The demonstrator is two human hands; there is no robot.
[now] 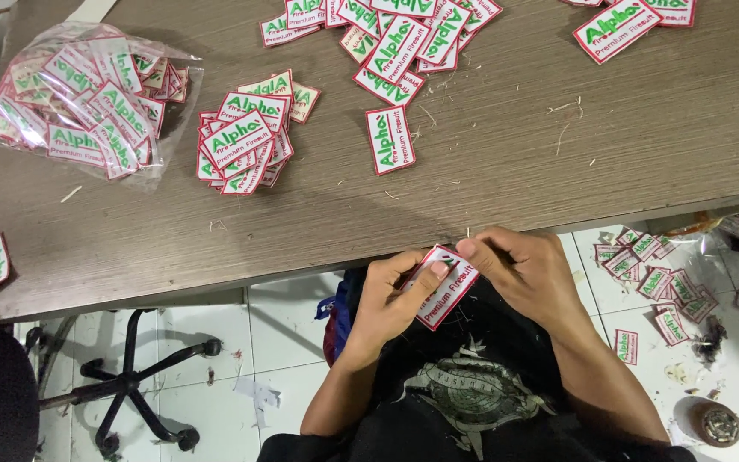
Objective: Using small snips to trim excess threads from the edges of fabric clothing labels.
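- red-edged white patch is held below the table edge, at 6 o'clock
- left hand is closed on its lower half
- right hand is pinching its top corner
- loose patch pile is seen at 10 o'clock

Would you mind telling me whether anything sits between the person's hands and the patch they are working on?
Nothing visible does: the left hand and right hand both grip the red-edged patch directly, just off the table edge.
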